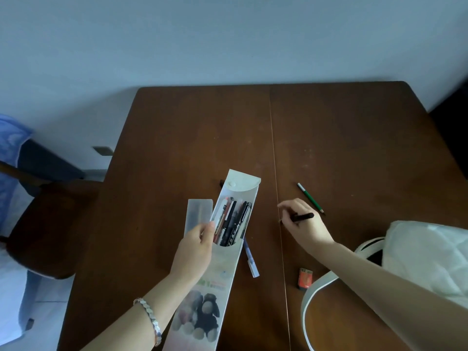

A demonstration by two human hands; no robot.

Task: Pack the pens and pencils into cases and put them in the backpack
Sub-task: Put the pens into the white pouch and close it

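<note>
Almost in the middle of the brown table [177, 135] lies a long pale pencil case [222, 264], printed with plush toys on its near end. Its rounded flap [243, 182] is folded back at the far end. Several pens [231, 221], mostly dark, sit inside and show through the open part.

The left hand [196, 247] grips the case at its left edge, the thumb and fingers curled round the wall near the opening. A frosted flat sleeve [198, 214] stands just beside the case on the left. Its lower end goes behind this hand, and I cannot tell if the hand holds it too.

The right hand [301, 224] is to the right of the case, apart from it, and pinches a black pen [302, 217] in curled fingers.

A green pencil [310, 197] lies on the table just beyond this hand. A blue and white pen [250, 259] lies against the right side of the case, partly under it. An orange eraser [305, 278] rests nearer, beside the pale strap [311, 300] of a white backpack [425, 259] at the right edge.

A bracelet [149, 317] is on the left wrist, and a dark chair [45, 224] stands left of the table.
</note>
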